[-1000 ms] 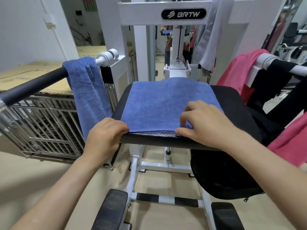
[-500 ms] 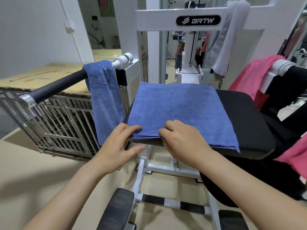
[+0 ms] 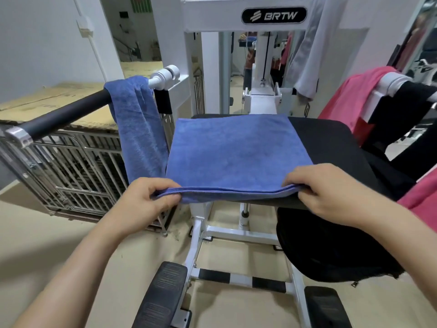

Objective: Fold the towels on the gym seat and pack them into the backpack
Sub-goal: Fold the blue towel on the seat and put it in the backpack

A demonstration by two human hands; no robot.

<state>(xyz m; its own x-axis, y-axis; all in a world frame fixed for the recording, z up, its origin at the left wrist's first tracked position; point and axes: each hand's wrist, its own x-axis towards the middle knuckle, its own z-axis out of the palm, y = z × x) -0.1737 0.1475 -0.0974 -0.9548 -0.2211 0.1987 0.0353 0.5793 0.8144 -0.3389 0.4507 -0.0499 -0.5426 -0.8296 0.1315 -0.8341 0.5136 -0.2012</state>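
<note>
- L grip (image 3: 146, 202): thumb + fingers pinch the near-left corner of the folded blue towel (image 3: 236, 152), layers held together.
- R grip (image 3: 326, 188): pinches the near-right corner on the same edge.
- I see the towel lying flat over the left part of the black gym seat (image 3: 331, 143), its near edge at the seat front.
- Black backpack (image 3: 331, 245) is below the seat's right side, under the R grip.
- 2nd blue towel (image 3: 139, 129) is draped over the left handle bar (image 3: 66, 114); pink towel (image 3: 350, 98) is over the right one.
- Grey cloth (image 3: 309, 55) hangs from the frame (image 3: 212, 15) at the back.
</note>
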